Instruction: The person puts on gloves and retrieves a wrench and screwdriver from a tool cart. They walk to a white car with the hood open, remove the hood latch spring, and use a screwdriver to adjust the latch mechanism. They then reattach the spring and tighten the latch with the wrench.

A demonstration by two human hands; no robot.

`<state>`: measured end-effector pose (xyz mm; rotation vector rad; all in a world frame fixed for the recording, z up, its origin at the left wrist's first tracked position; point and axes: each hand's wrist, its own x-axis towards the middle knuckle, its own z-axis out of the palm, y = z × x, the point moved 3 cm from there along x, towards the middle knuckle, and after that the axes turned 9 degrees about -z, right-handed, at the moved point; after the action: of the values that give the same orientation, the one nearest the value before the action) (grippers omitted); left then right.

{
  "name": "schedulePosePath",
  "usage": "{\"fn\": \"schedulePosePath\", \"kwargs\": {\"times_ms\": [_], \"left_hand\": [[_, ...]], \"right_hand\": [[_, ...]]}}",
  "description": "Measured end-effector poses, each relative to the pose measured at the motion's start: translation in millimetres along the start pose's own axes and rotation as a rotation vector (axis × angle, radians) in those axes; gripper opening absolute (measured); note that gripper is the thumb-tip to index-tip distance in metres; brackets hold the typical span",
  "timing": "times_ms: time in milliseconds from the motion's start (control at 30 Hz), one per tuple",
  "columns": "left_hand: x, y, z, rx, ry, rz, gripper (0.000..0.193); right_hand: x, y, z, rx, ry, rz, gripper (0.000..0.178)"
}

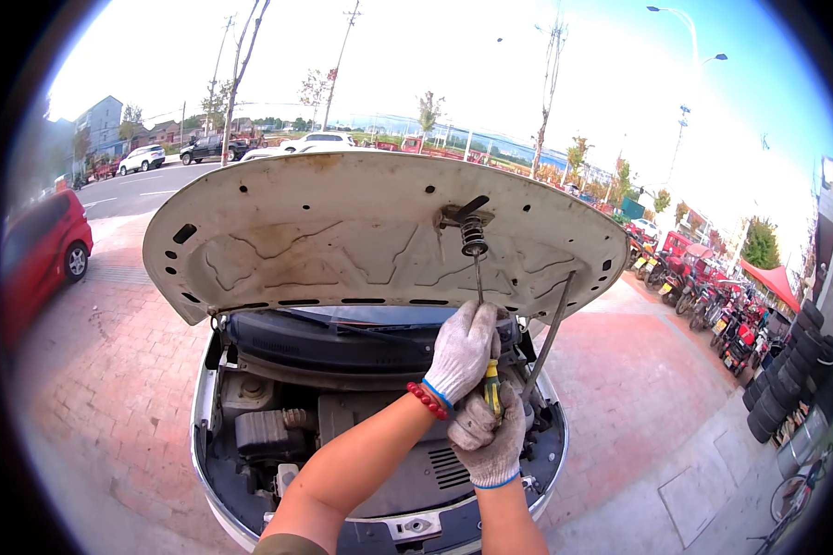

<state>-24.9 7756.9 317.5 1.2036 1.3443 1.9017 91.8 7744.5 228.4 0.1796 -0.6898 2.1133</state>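
A screwdriver with a yellow and black handle (pixel 492 387) points upward, its shaft reaching the coil-spring hood latch pin (pixel 473 237) on the underside of a raised white car hood (pixel 278 242). Closed around the shaft and upper end of the screwdriver is my left hand (pixel 464 346), in a white knit glove, with a red bead bracelet at the wrist. Below it, my right hand (pixel 492 438), in a dirtier glove, grips the handle. Exactly where the tip meets the latch pin is too small to make out.
A prop rod (pixel 552 333) holds the hood up on the right. Beneath my arms lies the engine bay with a black air filter box (pixel 268 433) and the front latch panel (pixel 418 527). A red car (pixel 46 242) stands left; motorcycles (pixel 727 324) and stacked tyres (pixel 785 379) stand right.
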Motion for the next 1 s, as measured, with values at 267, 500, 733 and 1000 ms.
{"fn": "schedulePosePath", "kwargs": {"times_ms": [267,500,733,1000], "left_hand": [[9,-12,1,0.157,0.073,0.054,0.036],[10,-9,2,0.149,0.059,0.006,0.040],[-3,7,16,0.117,0.030,-0.064,0.040],[2,6,8,0.040,0.003,-0.076,0.045]], "right_hand": [[3,-1,-4,-0.160,0.144,-0.187,0.036],[-11,-5,11,-1.240,0.170,-0.831,0.041],[0,-8,-11,0.201,-0.014,0.000,0.039],[-14,-17,19,-1.479,0.099,-0.905,0.039]]}}
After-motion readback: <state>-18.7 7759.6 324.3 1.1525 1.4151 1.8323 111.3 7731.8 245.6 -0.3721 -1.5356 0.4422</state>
